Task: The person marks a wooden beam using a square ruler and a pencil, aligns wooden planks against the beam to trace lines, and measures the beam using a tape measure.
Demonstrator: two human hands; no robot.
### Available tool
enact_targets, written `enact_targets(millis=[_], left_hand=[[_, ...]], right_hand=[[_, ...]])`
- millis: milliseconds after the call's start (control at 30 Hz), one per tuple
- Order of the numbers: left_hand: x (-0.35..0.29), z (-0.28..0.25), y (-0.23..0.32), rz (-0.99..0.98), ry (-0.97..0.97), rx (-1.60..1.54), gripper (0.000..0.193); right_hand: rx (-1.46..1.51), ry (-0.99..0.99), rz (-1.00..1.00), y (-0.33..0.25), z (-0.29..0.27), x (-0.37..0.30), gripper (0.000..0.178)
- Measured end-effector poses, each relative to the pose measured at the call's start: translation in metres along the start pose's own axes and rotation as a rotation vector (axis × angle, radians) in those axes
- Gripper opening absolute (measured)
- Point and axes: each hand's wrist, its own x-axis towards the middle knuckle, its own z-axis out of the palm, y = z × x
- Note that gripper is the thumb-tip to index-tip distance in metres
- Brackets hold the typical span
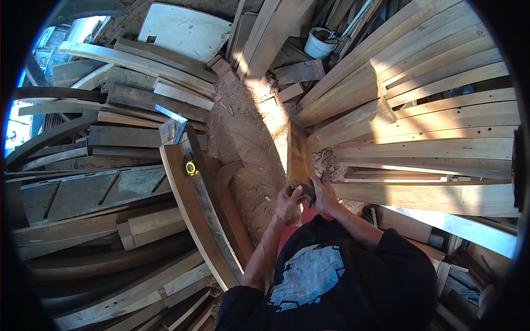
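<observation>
My left hand (287,202) and my right hand (325,195) are close together in front of my body. Both are closed on a small dark tool (308,193), whose kind I cannot make out. My left thumb lies along its near side, and my right fingers wrap its other end. Just beyond the hands a wooden board (298,151) stretches away from me, its near end by the tool. Whether the tool touches the board I cannot tell.
Left of me, a curved timber (190,207) bears a yellow tape measure (191,168) and a blue try square (178,122). Stacked boards (124,138) fill the left; long planks (436,149) fill the right. Shavings cover the dirt floor (243,121). A white bucket (320,43) stands far off.
</observation>
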Motion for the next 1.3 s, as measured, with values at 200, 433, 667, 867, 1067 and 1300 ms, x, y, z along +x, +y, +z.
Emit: enact_targets(millis=[200, 433, 667, 867, 1067, 1300], left_hand=[[-0.01, -0.002, -0.009, -0.066, 0.114, 0.007, 0.033], [-0.013, -0.006, -0.011, -0.092, 0.071, 0.037, 0.037], [-0.005, 0.001, -0.004, -0.164, 0.303, 0.123, 0.051], [0.01, -0.028, -0.04, 0.026, 0.28, 0.004, 0.048], [0.014, -0.025, -0.029, 0.028, 0.259, -0.014, 0.039], [0.004, -0.006, 0.007, -0.002, 0.241, -0.022, 0.043]], right_hand=[[-0.025, -0.046, -0.153, 0.022, 0.018, -0.012, 0.077], [-0.056, -0.136, -0.103, 0.019, 0.013, -0.014, 0.08], [0.012, -0.35, -0.065, 0.046, -0.009, 0.033, 0.078], [-0.463, 0.623, 0.099, 0.079, -0.189, 0.176, 0.071], [-0.565, 0.473, 0.443, 0.15, -0.252, 0.241, 0.07], [-0.397, 0.712, 0.284, 0.12, -0.199, 0.223, 0.055]])
